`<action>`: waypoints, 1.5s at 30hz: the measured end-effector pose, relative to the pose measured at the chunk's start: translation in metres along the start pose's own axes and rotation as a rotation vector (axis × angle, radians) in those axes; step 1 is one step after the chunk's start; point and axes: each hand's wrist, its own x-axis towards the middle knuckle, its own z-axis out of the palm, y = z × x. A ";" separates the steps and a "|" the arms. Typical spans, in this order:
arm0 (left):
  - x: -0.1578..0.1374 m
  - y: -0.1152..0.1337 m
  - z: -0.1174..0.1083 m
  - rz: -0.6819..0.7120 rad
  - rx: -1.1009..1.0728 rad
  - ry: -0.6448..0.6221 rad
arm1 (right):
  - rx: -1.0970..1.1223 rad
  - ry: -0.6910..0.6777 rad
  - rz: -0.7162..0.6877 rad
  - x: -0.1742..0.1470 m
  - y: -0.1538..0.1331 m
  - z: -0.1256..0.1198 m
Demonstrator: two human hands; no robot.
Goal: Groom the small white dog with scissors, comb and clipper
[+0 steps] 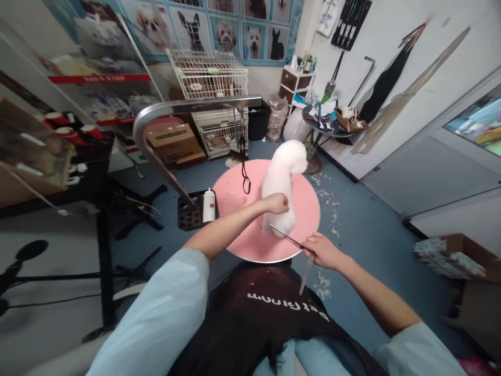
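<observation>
A white fluffy dog sits on the round pink table, its head toward the far right. My left hand is closed against the dog's side; what its curled fingers hold, if anything, is hidden. In my right hand, near the table's front right edge, is a pair of scissors. The blades point left, their tips at the fur low on the dog's near end. A thin, pale, comb-like piece hangs below the right hand, partly blurred.
A metal arm arches over the table with a black loop hanging from it. A white bottle stands in a black holder at the left edge. Stacked cages stand behind; fur clippings litter the floor.
</observation>
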 end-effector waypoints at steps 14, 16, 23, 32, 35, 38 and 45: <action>-0.015 -0.003 -0.022 -0.145 -0.137 -0.050 | -0.011 0.057 -0.301 0.033 0.076 -0.024; -0.020 -0.003 -0.021 -0.190 -0.141 -0.030 | -0.006 0.058 -0.316 0.038 0.086 -0.028; -0.063 0.025 0.041 -0.460 0.217 0.473 | 0.620 -0.019 -0.182 0.054 0.130 -0.020; -0.083 0.044 0.150 -0.443 0.614 0.967 | 1.356 -0.642 0.154 0.165 0.180 -0.035; -0.086 0.043 0.158 -0.394 0.667 1.013 | 1.230 -0.955 0.111 0.190 0.179 -0.041; -0.091 0.034 0.157 -0.445 0.604 1.030 | 1.229 -1.129 0.026 0.193 0.178 -0.034; -0.094 0.005 0.144 -0.583 0.306 0.989 | 1.737 -0.730 0.062 0.119 0.186 0.018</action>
